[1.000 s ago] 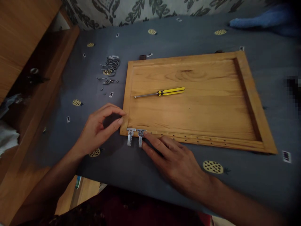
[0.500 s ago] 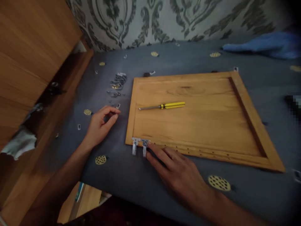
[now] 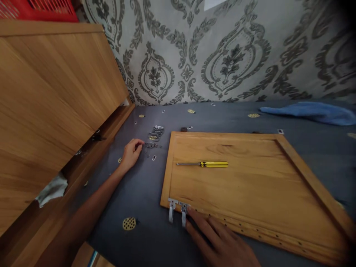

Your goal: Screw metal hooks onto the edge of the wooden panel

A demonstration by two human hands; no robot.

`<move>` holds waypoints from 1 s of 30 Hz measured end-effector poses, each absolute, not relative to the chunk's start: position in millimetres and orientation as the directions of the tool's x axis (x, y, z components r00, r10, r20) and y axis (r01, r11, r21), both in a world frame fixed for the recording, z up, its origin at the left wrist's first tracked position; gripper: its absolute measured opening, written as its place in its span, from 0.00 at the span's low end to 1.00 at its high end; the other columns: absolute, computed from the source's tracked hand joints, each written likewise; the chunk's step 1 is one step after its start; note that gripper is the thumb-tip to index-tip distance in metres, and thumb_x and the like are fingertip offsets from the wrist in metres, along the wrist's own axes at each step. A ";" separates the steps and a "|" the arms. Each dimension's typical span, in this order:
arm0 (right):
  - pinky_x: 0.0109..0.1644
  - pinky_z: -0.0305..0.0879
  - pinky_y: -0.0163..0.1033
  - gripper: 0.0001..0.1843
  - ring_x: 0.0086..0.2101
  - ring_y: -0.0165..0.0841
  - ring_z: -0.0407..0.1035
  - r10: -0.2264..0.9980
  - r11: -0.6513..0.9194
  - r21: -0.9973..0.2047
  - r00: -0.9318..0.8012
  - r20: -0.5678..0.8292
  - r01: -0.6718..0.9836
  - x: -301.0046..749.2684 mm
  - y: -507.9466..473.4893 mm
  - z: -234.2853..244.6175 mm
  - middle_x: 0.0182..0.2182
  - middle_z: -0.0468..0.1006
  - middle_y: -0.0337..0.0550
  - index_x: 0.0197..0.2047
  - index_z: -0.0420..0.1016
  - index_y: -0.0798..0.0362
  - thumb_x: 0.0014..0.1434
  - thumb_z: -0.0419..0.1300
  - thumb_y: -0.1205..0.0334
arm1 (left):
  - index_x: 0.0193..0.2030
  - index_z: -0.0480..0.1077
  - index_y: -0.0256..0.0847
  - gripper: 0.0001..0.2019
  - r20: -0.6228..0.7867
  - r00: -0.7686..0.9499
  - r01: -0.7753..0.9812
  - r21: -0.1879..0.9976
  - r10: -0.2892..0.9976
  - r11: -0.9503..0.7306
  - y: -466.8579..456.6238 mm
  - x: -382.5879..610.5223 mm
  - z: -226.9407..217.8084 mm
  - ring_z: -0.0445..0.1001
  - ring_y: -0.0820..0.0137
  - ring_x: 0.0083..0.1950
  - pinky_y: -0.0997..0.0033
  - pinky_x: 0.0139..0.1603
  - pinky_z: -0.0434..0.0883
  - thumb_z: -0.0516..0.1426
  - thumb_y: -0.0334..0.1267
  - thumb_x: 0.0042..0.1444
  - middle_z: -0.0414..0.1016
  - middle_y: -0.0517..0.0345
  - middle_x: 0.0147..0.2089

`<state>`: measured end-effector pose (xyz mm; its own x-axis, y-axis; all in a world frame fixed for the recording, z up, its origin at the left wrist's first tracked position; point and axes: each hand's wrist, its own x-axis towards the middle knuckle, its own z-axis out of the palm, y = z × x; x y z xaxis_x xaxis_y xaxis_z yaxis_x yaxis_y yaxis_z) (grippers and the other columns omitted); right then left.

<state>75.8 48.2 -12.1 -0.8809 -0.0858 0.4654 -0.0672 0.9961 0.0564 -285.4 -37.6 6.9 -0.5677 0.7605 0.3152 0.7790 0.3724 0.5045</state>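
A framed wooden panel (image 3: 250, 167) with a row of small holes along its near edge lies on the patterned cloth. Two metal hooks (image 3: 171, 209) sit side by side at its near left corner, their curved ends hanging over the edge. My right hand (image 3: 219, 237) holds the second hook (image 3: 184, 213) against the frame with its fingertips. My left hand (image 3: 133, 152) is at a small pile of screws (image 3: 152, 145), thumb and forefinger pinched; what is between them is too small to make out. A yellow-handled screwdriver (image 3: 214, 164) rests on the panel.
More metal hooks (image 3: 156, 132) are heaped behind the screws. A wooden cabinet (image 3: 61, 89) stands at the left, with a red basket (image 3: 41, 10) on top. A blue cloth (image 3: 311, 112) lies at the back right, before the patterned wall (image 3: 189, 52).
My left hand has moved forward to the screws, and its fingers have come together. My right hand stays at the second hook. The view has tilted up, showing more wall.
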 end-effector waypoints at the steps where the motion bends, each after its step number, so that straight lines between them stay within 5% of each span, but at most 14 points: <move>1: 0.41 0.73 0.38 0.26 0.45 0.37 0.71 -0.078 0.997 0.048 -0.882 0.464 -0.063 76.0 47.7 -12.5 0.53 0.78 0.46 0.54 0.74 0.51 0.56 0.50 0.77 | 0.54 0.68 0.36 0.16 0.312 -0.555 0.789 0.492 0.771 0.369 -37.2 -283.7 5.5 0.74 0.65 0.50 0.58 0.50 0.76 0.56 0.44 0.64 0.72 0.49 0.52; 15: 0.41 0.74 0.41 0.22 0.43 0.39 0.70 -0.005 0.995 -0.091 -0.915 0.404 -0.045 71.1 38.5 10.4 0.52 0.77 0.50 0.52 0.74 0.58 0.59 0.49 0.79 | 0.41 0.75 0.39 0.09 0.269 -0.386 0.883 0.384 0.882 0.269 -50.4 -274.6 19.7 0.72 0.63 0.46 0.57 0.53 0.68 0.56 0.41 0.60 0.75 0.52 0.41; 30: 0.41 0.72 0.40 0.19 0.44 0.38 0.69 0.004 0.996 -0.080 -0.928 0.372 -0.028 72.6 38.0 11.3 0.54 0.76 0.51 0.54 0.73 0.58 0.63 0.51 0.75 | 0.38 0.74 0.47 0.10 0.272 -0.317 0.937 0.241 0.909 0.254 -47.9 -279.6 22.7 0.72 0.59 0.46 0.57 0.52 0.67 0.53 0.44 0.60 0.75 0.54 0.40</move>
<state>72.6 38.0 11.3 -0.9282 0.0036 0.3722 -0.0283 0.9964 -0.0802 -279.6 -47.9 22.7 -0.3167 0.9087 0.2721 0.9367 0.2544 0.2406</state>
